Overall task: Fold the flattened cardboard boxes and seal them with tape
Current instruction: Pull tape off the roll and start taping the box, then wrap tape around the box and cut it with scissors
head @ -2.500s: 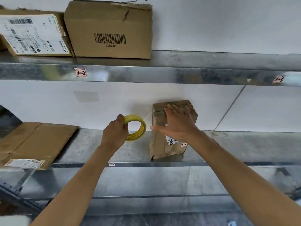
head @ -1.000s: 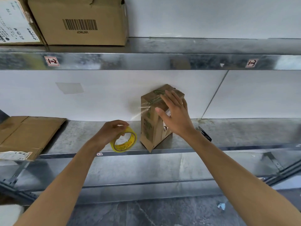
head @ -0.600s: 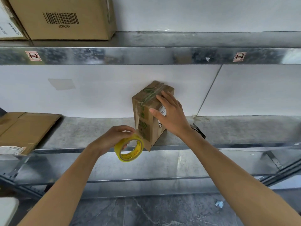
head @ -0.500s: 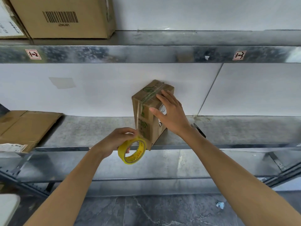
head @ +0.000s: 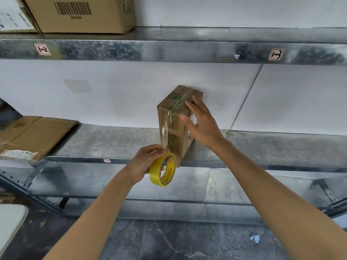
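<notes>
At frame centre the left hand grasps the yellow tape roll; the right hand, fingers released flat, presses the upright box on the shelf

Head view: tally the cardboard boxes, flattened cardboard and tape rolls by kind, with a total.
Folded brown cardboard boxes: 3 (small upright box, barcoded box, white-labelled box)
Flattened brown cardboard stack: 1
Yellow tape roll: 1
Total: 5
</notes>
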